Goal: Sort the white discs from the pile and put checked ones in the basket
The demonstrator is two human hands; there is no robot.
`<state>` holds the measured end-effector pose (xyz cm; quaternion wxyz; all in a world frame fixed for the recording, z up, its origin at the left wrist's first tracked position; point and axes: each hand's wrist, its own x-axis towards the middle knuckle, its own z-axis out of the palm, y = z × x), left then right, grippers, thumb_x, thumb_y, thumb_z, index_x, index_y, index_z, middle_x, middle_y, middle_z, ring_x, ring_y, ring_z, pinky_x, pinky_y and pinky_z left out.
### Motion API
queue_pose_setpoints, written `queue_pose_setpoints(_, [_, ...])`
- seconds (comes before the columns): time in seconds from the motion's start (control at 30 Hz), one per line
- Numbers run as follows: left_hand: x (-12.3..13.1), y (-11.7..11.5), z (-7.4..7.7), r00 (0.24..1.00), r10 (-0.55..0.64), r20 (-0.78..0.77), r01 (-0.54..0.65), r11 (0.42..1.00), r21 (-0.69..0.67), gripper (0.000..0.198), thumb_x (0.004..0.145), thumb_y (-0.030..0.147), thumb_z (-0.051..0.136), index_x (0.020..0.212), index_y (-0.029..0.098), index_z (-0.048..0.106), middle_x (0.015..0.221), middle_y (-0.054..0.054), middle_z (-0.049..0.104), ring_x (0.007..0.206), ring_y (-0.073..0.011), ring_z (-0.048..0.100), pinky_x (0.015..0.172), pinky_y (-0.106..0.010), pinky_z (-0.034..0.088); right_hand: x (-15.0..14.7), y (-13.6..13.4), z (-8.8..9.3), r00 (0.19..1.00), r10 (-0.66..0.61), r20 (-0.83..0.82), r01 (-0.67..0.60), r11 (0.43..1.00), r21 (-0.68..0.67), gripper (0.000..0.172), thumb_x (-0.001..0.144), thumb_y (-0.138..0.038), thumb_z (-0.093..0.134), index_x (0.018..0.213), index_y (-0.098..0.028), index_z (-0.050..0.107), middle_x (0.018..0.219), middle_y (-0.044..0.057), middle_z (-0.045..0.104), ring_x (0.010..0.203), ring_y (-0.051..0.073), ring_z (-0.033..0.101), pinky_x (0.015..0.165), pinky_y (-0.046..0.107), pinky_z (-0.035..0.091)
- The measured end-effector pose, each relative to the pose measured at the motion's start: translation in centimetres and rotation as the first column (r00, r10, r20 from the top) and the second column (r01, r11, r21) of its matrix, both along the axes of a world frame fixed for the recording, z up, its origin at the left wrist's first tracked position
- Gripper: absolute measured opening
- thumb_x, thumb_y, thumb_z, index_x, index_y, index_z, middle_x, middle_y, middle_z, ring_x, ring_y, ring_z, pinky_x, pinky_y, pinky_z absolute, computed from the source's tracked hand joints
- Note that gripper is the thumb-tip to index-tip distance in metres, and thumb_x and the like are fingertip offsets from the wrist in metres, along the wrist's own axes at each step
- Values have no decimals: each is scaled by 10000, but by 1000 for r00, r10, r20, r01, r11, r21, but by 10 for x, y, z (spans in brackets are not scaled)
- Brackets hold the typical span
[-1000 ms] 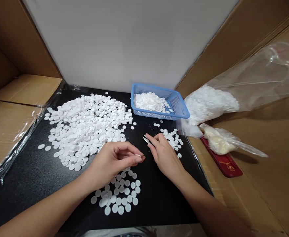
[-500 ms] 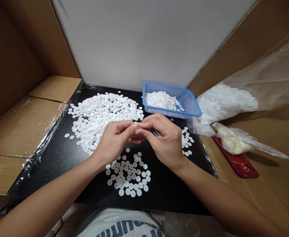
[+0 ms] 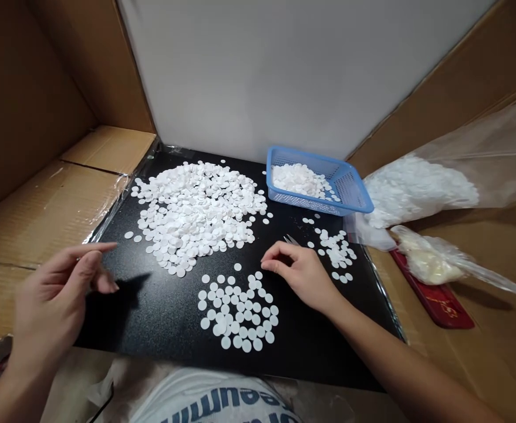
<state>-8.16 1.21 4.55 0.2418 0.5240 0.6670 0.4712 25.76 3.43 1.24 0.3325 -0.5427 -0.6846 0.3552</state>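
Observation:
My left hand (image 3: 59,294) is raised over the left front of the black table, its index finger stretched out and the thumb apart from it; nothing shows in it. My right hand (image 3: 304,273) is low over the table, thumb and index fingertips pinched together; anything between them is too small to make out. Just below those fingertips lies a spread of flat white discs (image 3: 256,319), mostly in one layer. Behind my right hand, a pointed metal tool (image 3: 290,239) is partly hidden. A large heap of white discs (image 3: 196,205) lies farther back.
A blue perforated basket (image 3: 363,200) at the back right holds more discs. A small group of discs (image 3: 339,252) lies right of my right hand. Beyond the table (image 3: 169,317) are a clear bag of white pieces (image 3: 420,188), a smaller bag (image 3: 425,258) and a red case (image 3: 449,311).
My hands, which met over the table's middle, have parted. The left has swung far left and its fingers have opened; the right has come down slightly toward the spread discs. The view has shifted a little.

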Motion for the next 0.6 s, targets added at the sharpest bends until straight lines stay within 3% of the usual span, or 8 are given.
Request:
queue_pose_setpoints(0.07, [-7,-7,-7,995,22,-99,-25,999,-28,237,835,362,696,1052,269,701,716,47,725,696,-159,674,692,-233,515,-7,-7,-4,993,117,7,-116,993,-24,144,875,-224,666,735,-200,690,756,1,678,708,153,629,657,283,496])
queue_pose_setpoints(0.1, [-6,-11,-10,988,-32,-149,28,999,-27,225,849,370,675,1041,256,702,807,25,747,760,-172,690,731,-249,527,-11,-9,-6,986,167,17,-167,986,-18,149,877,-207,666,732,-204,697,782,8,669,742,158,633,688,290,506])
queue_pose_setpoints(0.2, [8,-24,-19,898,-317,-305,344,938,38,138,913,303,599,982,244,703,949,-6,735,870,-176,695,793,-261,548,-19,-11,-11,976,205,72,-211,975,74,118,898,-197,648,807,-218,719,856,34,629,834,186,626,756,323,526])
queue_pose_setpoints(0.3, [29,-36,-30,768,-496,-405,558,829,43,223,970,207,524,1142,271,652,1108,-11,724,1025,-168,696,910,-279,560,-20,-6,-17,985,152,81,-164,970,178,185,956,-165,529,984,-226,702,946,65,639,918,218,624,816,373,539])
queue_pose_setpoints(0.47, [59,-43,-51,601,-592,-537,669,740,-66,352,1004,347,512,1339,240,540,1450,-98,556,1285,-256,586,1042,-437,537,-21,3,-24,985,172,20,-172,967,188,320,962,-80,403,1088,-232,655,1026,64,698,996,218,640,867,393,548])
queue_pose_setpoints(0.6, [71,-38,-63,504,-583,-638,706,703,-84,574,1002,475,486,1504,217,380,1548,-141,442,1402,-311,460,1088,-499,492,-32,-3,-24,968,249,-21,-243,957,161,304,956,-67,424,1074,-223,657,1021,57,711,979,201,643,873,376,544])
